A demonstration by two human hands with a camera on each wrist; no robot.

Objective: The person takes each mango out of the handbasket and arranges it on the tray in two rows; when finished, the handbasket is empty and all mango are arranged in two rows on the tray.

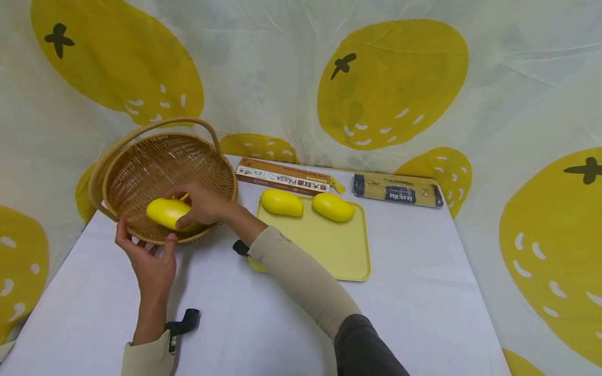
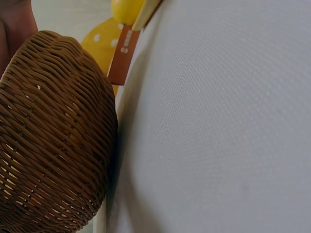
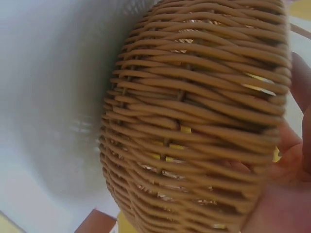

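Observation:
A round wicker basket (image 1: 162, 156) with an arched handle stands at the left of the table, tipped so its inside shows in the head view. My left hand (image 1: 152, 266) holds its near rim, thumb and fingers spread along the edge. Inside the basket, over the near wall, my right hand (image 1: 205, 202) grips a smooth yellow mango (image 1: 164, 212). Woven basket wall (image 2: 53, 136) fills the left side of the left wrist view. In the right wrist view, the basket (image 3: 194, 111) hides most of the right hand (image 3: 291, 160), and yellow shows through the weave.
Two more yellow mangoes (image 1: 282, 202) (image 1: 333, 207) lie at the far edge of a pale yellow tray (image 1: 324, 250), partly under the right forearm. Behind it are a brown pasta box (image 1: 284, 176) and a spaghetti packet (image 1: 397, 190). A fruit-printed cloth hangs behind the table.

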